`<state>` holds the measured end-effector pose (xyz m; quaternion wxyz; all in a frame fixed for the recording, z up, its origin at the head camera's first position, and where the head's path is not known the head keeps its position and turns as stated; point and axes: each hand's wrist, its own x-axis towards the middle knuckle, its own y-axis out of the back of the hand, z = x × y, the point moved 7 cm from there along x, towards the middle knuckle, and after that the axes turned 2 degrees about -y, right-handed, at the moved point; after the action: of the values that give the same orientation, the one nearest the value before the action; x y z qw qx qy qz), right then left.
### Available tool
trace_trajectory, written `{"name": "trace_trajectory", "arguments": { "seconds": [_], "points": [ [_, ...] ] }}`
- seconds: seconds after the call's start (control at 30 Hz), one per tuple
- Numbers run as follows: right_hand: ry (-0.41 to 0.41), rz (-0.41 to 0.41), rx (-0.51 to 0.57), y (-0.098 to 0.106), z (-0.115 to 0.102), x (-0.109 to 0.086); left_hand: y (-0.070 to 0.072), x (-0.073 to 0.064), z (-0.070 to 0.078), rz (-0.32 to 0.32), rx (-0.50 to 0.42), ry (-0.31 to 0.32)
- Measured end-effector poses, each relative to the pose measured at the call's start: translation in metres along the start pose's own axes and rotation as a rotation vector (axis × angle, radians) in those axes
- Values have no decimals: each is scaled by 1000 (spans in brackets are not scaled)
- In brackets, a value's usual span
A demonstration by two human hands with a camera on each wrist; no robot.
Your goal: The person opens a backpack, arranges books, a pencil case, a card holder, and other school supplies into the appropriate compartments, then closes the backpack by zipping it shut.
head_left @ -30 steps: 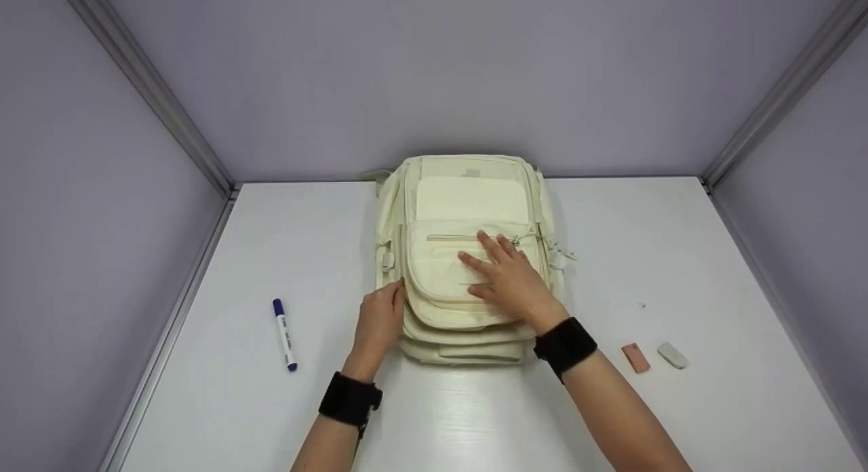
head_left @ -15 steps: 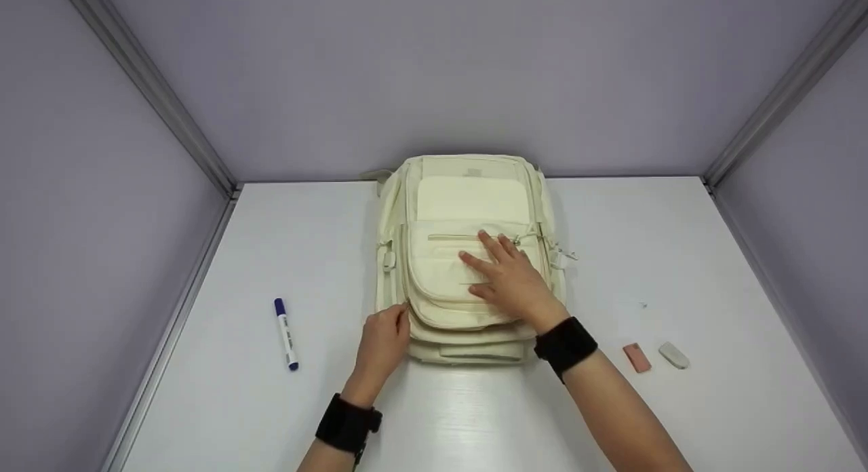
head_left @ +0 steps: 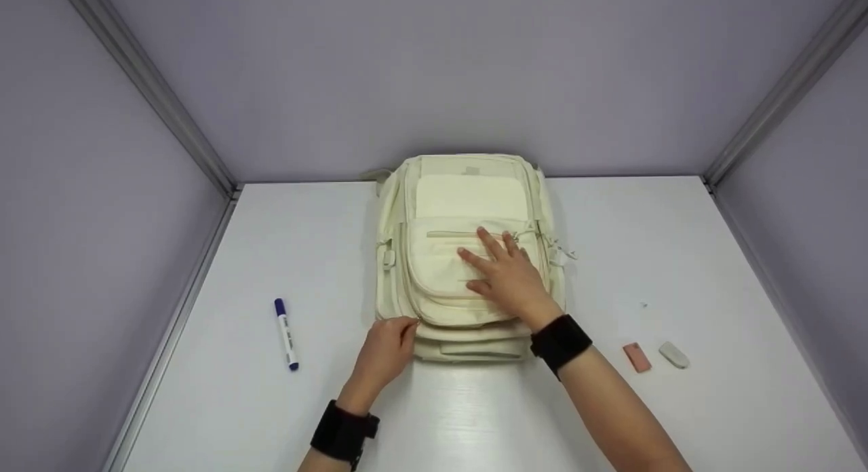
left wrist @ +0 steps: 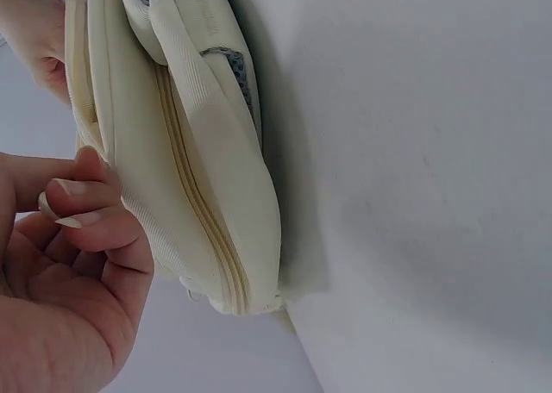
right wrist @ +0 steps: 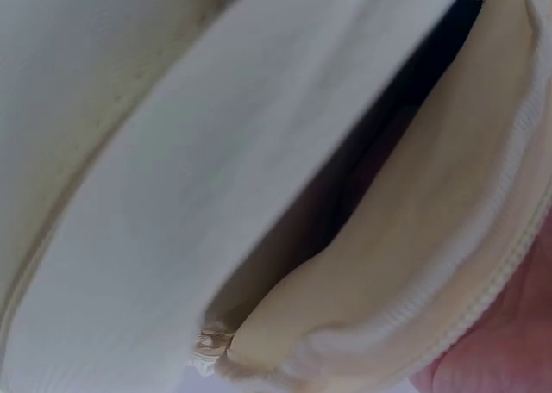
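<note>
A cream backpack (head_left: 471,197) lies on the table with its front pockets facing up. My left hand (head_left: 386,350) pinches a zipper pull at the lower left edge of a front pocket; the fingers hide most of the pull. In the left wrist view that hand (left wrist: 78,264) has its thumb and fingertips together beside the pocket edge. Spread flat across the front pocket, my right hand (head_left: 508,275) rests on the fabric with fingers straight. The right wrist view shows a parted zipper (right wrist: 509,272) and a dark opening (right wrist: 371,152) in the backpack.
A blue-capped marker (head_left: 286,334) lies on the white table (head_left: 461,418) to the left. Over on the right are a pink eraser (head_left: 637,357) and a grey-white eraser (head_left: 673,355). Pale panels (head_left: 434,72) enclose the table at the back and sides.
My left hand has slid down along the backpack's left side and round toward its lower corner, following the zipper. The right hand stays nearly in place on the front pocket.
</note>
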<state>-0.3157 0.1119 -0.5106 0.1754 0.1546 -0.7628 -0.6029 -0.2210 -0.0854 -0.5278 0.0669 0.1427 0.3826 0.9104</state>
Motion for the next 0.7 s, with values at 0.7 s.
{"name": "trace_trajectory", "arguments": {
  "seconds": [0.7],
  "points": [
    [-13, 25, -21, -4, 5, 8, -28, 1, 33, -51, 84, -206]
  ]
}}
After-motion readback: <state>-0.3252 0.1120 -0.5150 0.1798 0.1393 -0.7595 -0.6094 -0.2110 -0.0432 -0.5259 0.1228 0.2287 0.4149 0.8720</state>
